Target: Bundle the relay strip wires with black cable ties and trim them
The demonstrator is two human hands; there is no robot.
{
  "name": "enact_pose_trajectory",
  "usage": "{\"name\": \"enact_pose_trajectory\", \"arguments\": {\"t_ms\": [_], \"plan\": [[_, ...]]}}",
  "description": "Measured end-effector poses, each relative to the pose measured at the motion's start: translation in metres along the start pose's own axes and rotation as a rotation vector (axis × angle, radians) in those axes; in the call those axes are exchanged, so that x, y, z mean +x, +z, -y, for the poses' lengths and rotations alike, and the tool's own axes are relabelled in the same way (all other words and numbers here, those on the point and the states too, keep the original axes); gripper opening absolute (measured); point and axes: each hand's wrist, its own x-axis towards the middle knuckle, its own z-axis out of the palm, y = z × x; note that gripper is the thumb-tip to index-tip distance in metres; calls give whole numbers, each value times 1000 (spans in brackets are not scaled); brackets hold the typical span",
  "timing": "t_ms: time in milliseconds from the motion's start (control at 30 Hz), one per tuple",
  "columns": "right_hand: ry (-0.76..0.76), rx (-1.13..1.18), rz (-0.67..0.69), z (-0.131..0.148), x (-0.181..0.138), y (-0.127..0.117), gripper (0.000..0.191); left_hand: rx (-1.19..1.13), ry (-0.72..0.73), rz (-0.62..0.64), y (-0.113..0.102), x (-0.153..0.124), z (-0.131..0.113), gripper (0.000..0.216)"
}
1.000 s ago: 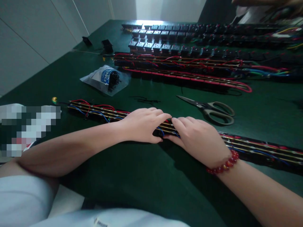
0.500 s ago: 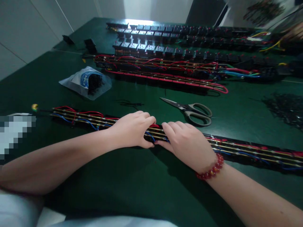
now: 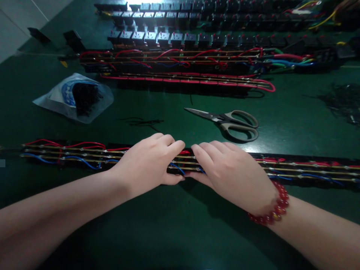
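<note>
A long black socket strip (image 3: 70, 155) with brass bars and red and blue wires lies across the green table in front of me. My left hand (image 3: 149, 163) and my right hand (image 3: 233, 172) rest side by side on its middle. The fingers of both curl over the top and the thumbs press its near side, so both grip it. A red bead bracelet (image 3: 271, 212) circles my right wrist.
Grey-handled scissors (image 3: 227, 122) lie just behind my right hand. A clear bag of black cable ties (image 3: 74, 97) sits at the left, with loose ties (image 3: 140, 121) near it. Several more wired strips (image 3: 180, 65) fill the back. A dark heap of ties (image 3: 343, 101) lies at the right.
The camera has tilted down and shifted, so the table fills the view and the strip looks level. Both hands stay gripped on the strip's middle.
</note>
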Motion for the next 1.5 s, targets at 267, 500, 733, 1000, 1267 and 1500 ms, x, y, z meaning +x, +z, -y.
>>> {"name": "enact_pose_trajectory", "arguments": {"t_ms": [267, 500, 733, 1000, 1267, 1500], "plan": [[-4, 9, 10, 0, 2, 1, 39, 34, 54, -56, 1, 0, -1, 41], [13, 63, 21, 0, 1, -2, 36, 51, 100, -120, 3, 0, 1, 36], [20, 82, 22, -1, 2, -2, 40, 43, 124, -114, 2, -1, 3, 32], [-3, 42, 7, -1, 2, -2, 33, 62, 96, -75, 1, 1, 2, 33], [-12, 29, 29, 0, 3, -2, 30, 105, 78, -53, 1, 1, 2, 36], [-5, 15, -5, 0, 3, -2, 29, 119, 88, -59, 2, 1, 4, 42]]}}
